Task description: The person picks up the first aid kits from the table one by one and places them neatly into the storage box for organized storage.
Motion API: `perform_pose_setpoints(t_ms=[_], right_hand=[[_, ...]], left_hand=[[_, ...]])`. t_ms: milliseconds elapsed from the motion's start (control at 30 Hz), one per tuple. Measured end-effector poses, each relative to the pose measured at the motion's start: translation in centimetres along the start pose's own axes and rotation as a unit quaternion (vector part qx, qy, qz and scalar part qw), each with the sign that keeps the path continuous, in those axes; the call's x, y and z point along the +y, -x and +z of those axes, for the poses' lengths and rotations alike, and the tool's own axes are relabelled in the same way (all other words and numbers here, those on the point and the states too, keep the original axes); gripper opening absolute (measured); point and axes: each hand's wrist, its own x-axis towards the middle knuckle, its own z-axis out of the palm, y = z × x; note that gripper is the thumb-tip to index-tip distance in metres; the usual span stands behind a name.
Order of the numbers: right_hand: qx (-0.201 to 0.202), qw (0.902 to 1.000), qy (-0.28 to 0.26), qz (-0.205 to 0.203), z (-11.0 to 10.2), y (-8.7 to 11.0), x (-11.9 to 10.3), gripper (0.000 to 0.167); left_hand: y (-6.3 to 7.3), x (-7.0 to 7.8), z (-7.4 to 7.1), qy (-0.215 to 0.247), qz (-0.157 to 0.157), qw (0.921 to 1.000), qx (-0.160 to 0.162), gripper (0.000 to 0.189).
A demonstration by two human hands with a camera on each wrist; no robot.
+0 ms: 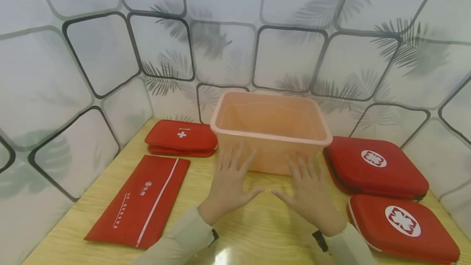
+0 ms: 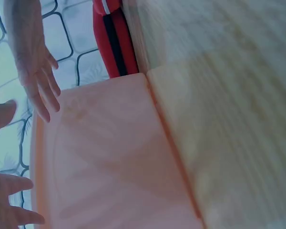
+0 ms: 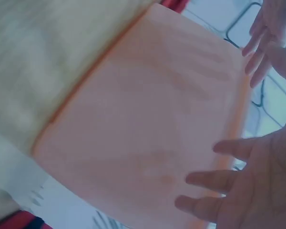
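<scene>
A peach-coloured plastic bin (image 1: 272, 150) stands at the back middle of the table, its mouth facing up. My left hand (image 1: 229, 185) is spread with straight fingers before the bin's front wall, left of its middle. To its right, my right hand (image 1: 309, 193) is held the same way, palm toward the bin. Both hands hold nothing. In the left wrist view, the bin's front wall (image 2: 109, 157) fills the middle, with fingers (image 2: 19, 183) at its edge. The right wrist view has that wall (image 3: 133, 109) beside my spread fingers (image 3: 214, 179).
At the left lie a red first-aid pouch (image 1: 180, 138) with a white cross and a flat red fabric envelope (image 1: 140, 199). Two red zip cases (image 1: 375, 167) with white emblems, the nearer one (image 1: 404, 228) in front, lie at the right. A patterned wall (image 1: 228, 52) rises behind.
</scene>
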Motion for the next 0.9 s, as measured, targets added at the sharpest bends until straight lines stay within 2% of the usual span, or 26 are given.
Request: perform_pose_setpoints(t_ms=[100,167,267,333,433,567,700,900], right_hand=[[0.01,0.9997,0.016,-0.017,-0.8,-0.2,-0.1,0.089],[0.031,0.9989,0.016,-0.032,-1.5,-0.4,-0.2,0.086],[0.085,0.9943,0.018,-0.061,-2.4,-0.9,-0.2,0.075],[0.135,0.9871,0.026,-0.082,-3.0,-1.3,0.1,0.068],[0.208,0.9712,0.046,-0.106,-3.8,-2.2,0.8,0.063],[0.261,0.9568,0.048,-0.119,-4.7,-3.5,2.1,0.043],[0.28,0.9511,0.036,-0.124,-4.7,-4.9,3.8,0.036],[0.282,0.9481,0.023,-0.146,-3.2,-6.2,6.0,0.037]], left_hand=[[-0.6,-0.1,-0.4,-0.01,0.021,0.9987,0.045,0.085],[-1.2,-0.2,-0.7,-0.021,0.033,0.9967,0.072,0.081],[-2.1,-0.6,-1.1,-0.027,0.048,0.9935,0.1,0.075],[-2.7,-1.1,-1.2,-0.034,0.056,0.9917,0.111,0.07],[-3.6,-1.9,-1.2,-0.04,0.066,0.9899,0.119,0.066],[-4.7,-3.1,-1.1,-0.048,0.069,0.9892,0.119,0.063],[-5.5,-4.3,-1.0,-0.046,0.066,0.9899,0.117,0.061],[-5.9,-5.4,-1.7,-0.047,0.067,0.9927,0.089,0.063]])
